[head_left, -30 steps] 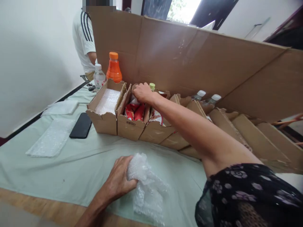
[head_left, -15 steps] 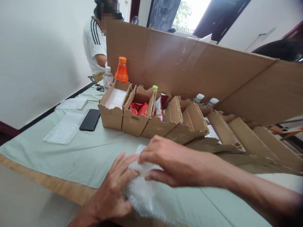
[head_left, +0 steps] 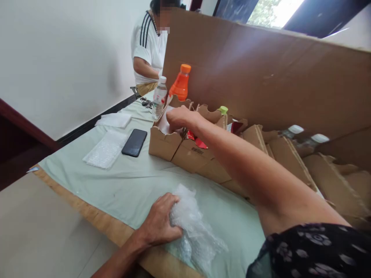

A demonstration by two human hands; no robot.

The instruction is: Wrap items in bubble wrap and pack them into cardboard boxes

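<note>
My left hand [head_left: 162, 221] is closed on the left side of a crumpled piece of clear bubble wrap [head_left: 194, 226] at the table's front edge; whether anything is inside the wrap I cannot tell. My right hand [head_left: 181, 117] reaches down into the leftmost cardboard box [head_left: 164, 143], its fingers curled at a white sheet [head_left: 165, 122] there. Its fingertips are hidden, so what they pinch cannot be made out. Under my right forearm, a red packet [head_left: 199, 143] shows in the neighbouring box.
Left of the boxes lie a black phone [head_left: 134, 143], a flat bubble wrap sheet [head_left: 106, 150] and a white sheet [head_left: 113, 120]. A water bottle [head_left: 159, 98] and an orange bottle [head_left: 180, 85] stand behind. A tall cardboard panel [head_left: 261, 73] screens the back; a person [head_left: 147, 50] sits beyond.
My right hand has left the bubble wrap and moved up and across into the leftmost box. My left hand keeps hold of the wrap. The view has swung to the right-hand arm's opposite side, leftward.
</note>
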